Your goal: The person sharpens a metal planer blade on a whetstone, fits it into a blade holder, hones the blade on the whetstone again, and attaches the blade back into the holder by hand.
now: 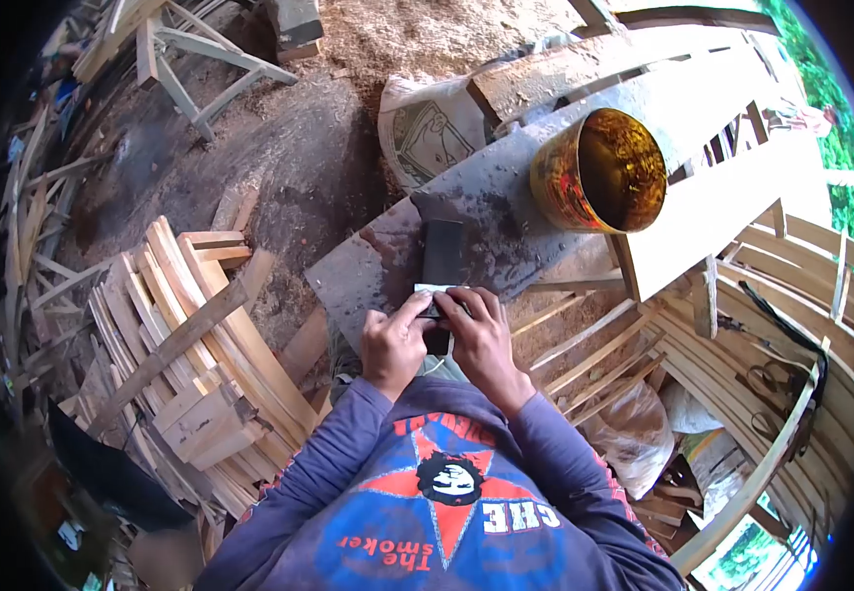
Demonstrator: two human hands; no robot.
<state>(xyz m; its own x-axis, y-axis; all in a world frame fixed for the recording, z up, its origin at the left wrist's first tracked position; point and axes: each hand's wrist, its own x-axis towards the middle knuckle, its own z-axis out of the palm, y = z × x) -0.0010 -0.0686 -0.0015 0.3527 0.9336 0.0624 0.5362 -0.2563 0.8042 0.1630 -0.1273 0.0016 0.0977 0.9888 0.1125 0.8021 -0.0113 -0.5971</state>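
Note:
My left hand [394, 347] and my right hand [482, 340] meet at the near edge of a dirty board. Between them they pinch a small flat blade [435, 290], pale and shiny at its far edge, with a dark part showing lower down. My fingers cover most of it. Its far edge comes right up to the near end of a dark rectangular sharpening stone [444, 251]. The stone lies lengthwise on the wet, blackened board [368, 258]. To the right of the stone stands a yellow-and-red bucket [557, 182] with dark liquid or staining inside.
Stacked wooden strips [190, 295] lie to my left. A white printed sack [432, 133] leans behind the board. Long timbers and slats [791, 256] fill the right side, with plastic bags [634, 433] below. A wooden frame [200, 84] stands on the sawdust-covered floor.

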